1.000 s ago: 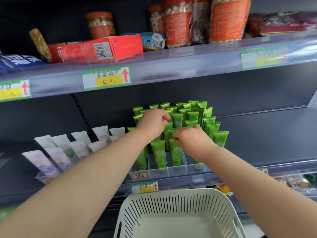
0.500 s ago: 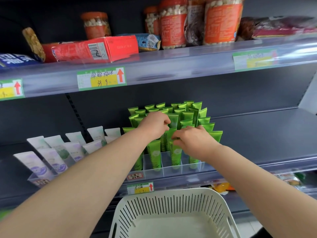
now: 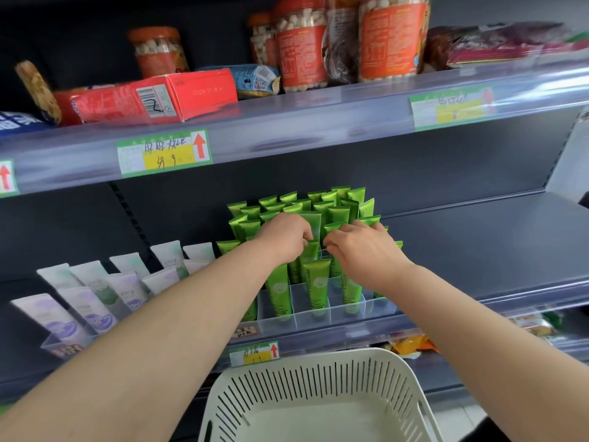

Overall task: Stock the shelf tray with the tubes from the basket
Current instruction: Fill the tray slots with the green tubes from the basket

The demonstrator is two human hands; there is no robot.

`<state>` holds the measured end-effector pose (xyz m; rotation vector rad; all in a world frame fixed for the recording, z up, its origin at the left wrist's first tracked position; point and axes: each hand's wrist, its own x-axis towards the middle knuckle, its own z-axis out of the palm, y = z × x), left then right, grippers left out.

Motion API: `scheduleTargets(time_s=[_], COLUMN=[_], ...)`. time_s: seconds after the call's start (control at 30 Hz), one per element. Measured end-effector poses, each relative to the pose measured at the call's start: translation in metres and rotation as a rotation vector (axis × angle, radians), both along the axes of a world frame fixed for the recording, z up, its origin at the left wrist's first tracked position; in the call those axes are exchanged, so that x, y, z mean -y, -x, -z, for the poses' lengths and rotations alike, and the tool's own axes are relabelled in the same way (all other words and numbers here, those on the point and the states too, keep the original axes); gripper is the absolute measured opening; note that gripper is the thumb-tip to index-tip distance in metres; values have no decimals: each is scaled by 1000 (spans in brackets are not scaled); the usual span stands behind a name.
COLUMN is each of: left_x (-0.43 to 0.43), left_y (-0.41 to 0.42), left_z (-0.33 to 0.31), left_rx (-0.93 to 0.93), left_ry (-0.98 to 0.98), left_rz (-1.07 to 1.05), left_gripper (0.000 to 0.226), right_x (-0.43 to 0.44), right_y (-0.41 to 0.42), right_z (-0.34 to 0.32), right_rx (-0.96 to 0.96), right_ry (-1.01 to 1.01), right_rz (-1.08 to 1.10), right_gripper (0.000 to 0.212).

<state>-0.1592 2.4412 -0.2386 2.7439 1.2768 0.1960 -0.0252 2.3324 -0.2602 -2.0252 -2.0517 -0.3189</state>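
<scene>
- We face a dark shop shelf. A clear divided tray sits at its front edge, jars stand on the shelf above, and pale tubes stand in a tray to the left.
- The green tubes stand upright in the tray, packed row behind row. The front compartments are only partly filled.
- A second ago the left hand was further back among the rows. It has since come forward and toward the middle, and its fingers curl round the crimped top of a tube there.
- The right hand has barely moved. Its fingers lie over neighbouring tube tops, nearly touching the left hand, and we cannot tell whether it pinches one or only steadies them.
- The basket below shows a bare floor, as it did before.
- We judge the stocking all but finished, with only straightening left.
</scene>
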Motion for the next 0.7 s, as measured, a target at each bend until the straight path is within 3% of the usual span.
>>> scheduleTargets(time_s=[0.2, 0.43, 0.7], left_x=[-9, -24, -27], left_y=[4, 3, -17], left_z=[-15, -6, -3], left_rx=[207, 5, 78], left_ry=[-1, -88, -120], left_rz=[-67, -123, -80], left_gripper=[12, 23, 19], right_x=[-3, -9, -12], right_y=[1, -6, -16], right_z=[-2, 4, 7], right_rx=[-7, -8, -74], right_ry=[-16, -32, -63], right_rz=[-2, 9, 41], right_gripper=[28, 26, 32])
